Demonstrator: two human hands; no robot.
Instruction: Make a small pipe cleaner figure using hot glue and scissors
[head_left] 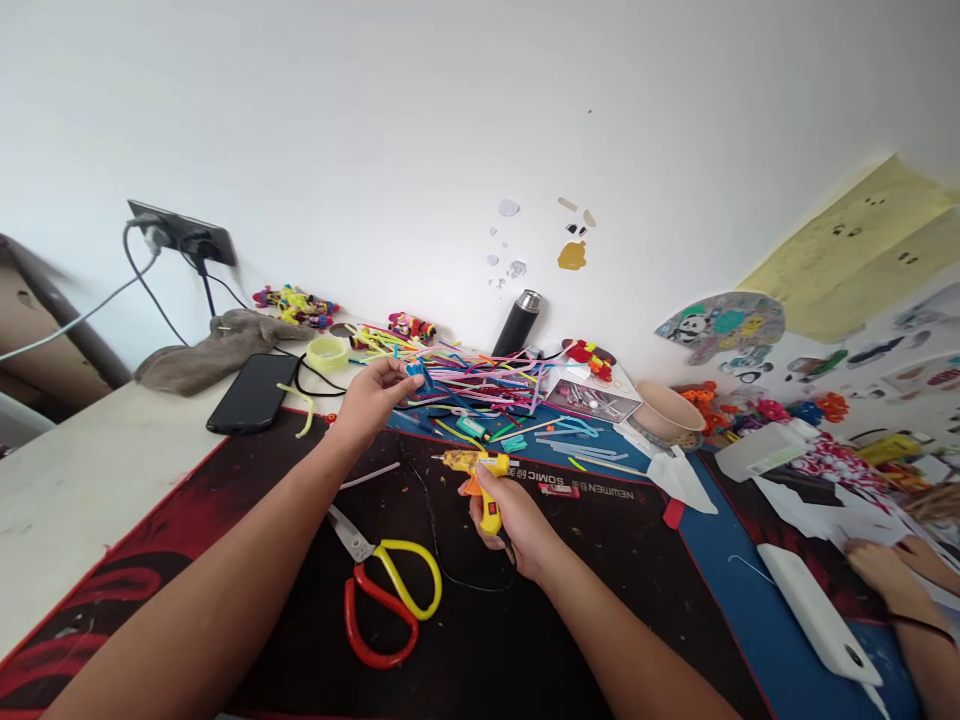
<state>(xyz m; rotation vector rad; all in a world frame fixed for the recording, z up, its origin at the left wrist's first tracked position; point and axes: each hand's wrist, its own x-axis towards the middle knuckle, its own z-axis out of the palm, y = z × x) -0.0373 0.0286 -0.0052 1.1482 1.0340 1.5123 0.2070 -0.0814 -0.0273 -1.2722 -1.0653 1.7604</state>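
Observation:
My right hand [517, 525] is closed round the handle of a yellow hot glue gun [493, 505], its nozzle pointing left. Between the thumb and fingers of my left hand [379, 395] is a small blue pipe cleaner piece [416, 377]; its exact shape is too small to tell. Just behind that hand lies a heap of coloured pipe cleaners [487, 378]. Scissors [386, 590] with one red and one yellow handle rest on the dark mat [570, 610], below and between my hands. A pale glue stick [371, 476] lies above them.
A black phone [251, 393], a yellow tape roll [328, 352] and a grey cloth pouch [217, 355] lie at left. A black flask [519, 322] leans at the wall. At right are a bowl [670, 408], a white device [817, 612] and another person's hands [885, 570].

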